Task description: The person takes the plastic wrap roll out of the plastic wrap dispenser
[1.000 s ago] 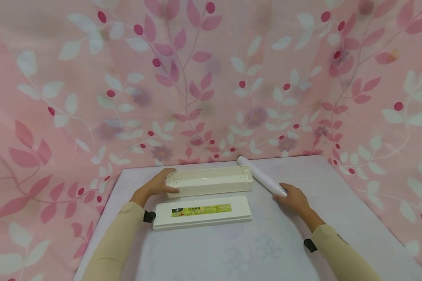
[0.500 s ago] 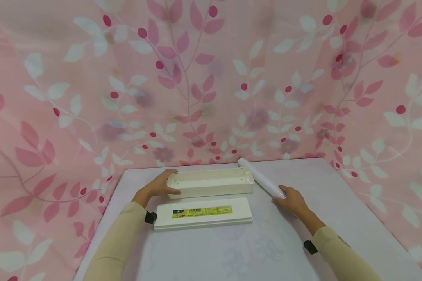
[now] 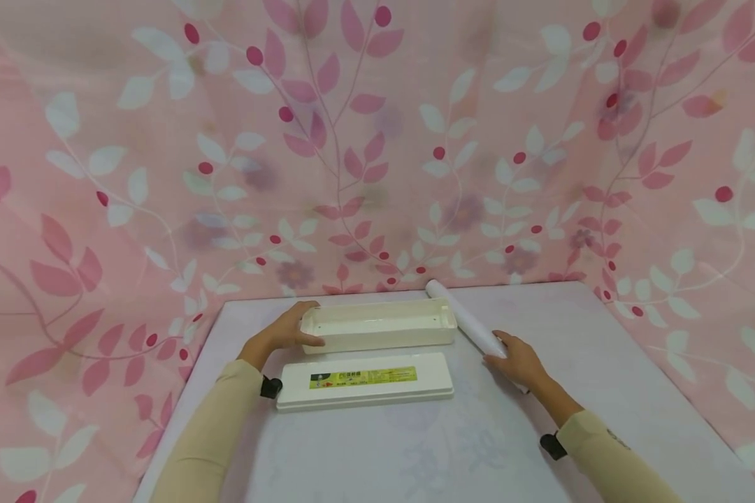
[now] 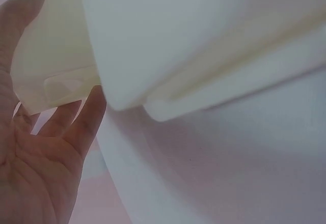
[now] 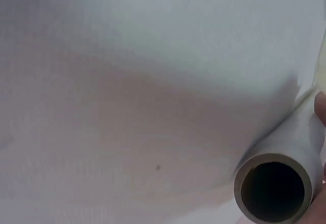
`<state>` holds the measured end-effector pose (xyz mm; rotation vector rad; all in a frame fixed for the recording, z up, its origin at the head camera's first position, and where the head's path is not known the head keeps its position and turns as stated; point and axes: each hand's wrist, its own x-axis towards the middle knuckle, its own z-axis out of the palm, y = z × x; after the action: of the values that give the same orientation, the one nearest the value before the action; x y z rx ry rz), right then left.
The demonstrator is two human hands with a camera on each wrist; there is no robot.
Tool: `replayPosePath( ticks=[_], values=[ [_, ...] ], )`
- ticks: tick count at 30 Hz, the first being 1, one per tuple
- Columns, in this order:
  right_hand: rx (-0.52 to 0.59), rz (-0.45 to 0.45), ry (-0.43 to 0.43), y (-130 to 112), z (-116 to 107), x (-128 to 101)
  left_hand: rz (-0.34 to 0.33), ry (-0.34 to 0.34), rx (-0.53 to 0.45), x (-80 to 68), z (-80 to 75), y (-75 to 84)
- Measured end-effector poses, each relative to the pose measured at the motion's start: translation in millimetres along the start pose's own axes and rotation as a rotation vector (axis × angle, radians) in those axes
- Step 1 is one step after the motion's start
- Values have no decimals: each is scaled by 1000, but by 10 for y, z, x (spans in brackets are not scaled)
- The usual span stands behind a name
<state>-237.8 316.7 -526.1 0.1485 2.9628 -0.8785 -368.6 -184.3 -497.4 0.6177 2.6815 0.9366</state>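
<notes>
Tray (image 3: 377, 325): cream. Lid (image 3: 365, 381): cream, yellow-green label. Roll (image 3: 468, 318): white. Bench (image 3: 453, 447): pale lilac, faint floral print. Backdrop (image 3: 377, 140): pink, white and magenta leaves, red berries. Sleeves (image 3: 207, 440): beige.

From the head view I cannot read the small print on the lid's green label (image 3: 363, 377). My right hand (image 3: 519, 361) covers the near end of the white roll (image 3: 465, 318). In the right wrist view only a fingertip edge shows, and the roll's tube opening (image 5: 274, 188) looks blurred.
</notes>
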Motion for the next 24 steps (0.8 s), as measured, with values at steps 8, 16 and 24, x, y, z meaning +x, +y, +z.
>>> replayPosePath(
  ticks=[8,16,24],
  values=[
    [-22,18,-1,-22,10,18,24,0,43,-13,-18,28],
    [2,-42,-12,11,4,104,53,16,68,-41,-48,38],
    [14,-18,-54,118,-77,49,54,144,235,-218,-113,8]
  ],
)
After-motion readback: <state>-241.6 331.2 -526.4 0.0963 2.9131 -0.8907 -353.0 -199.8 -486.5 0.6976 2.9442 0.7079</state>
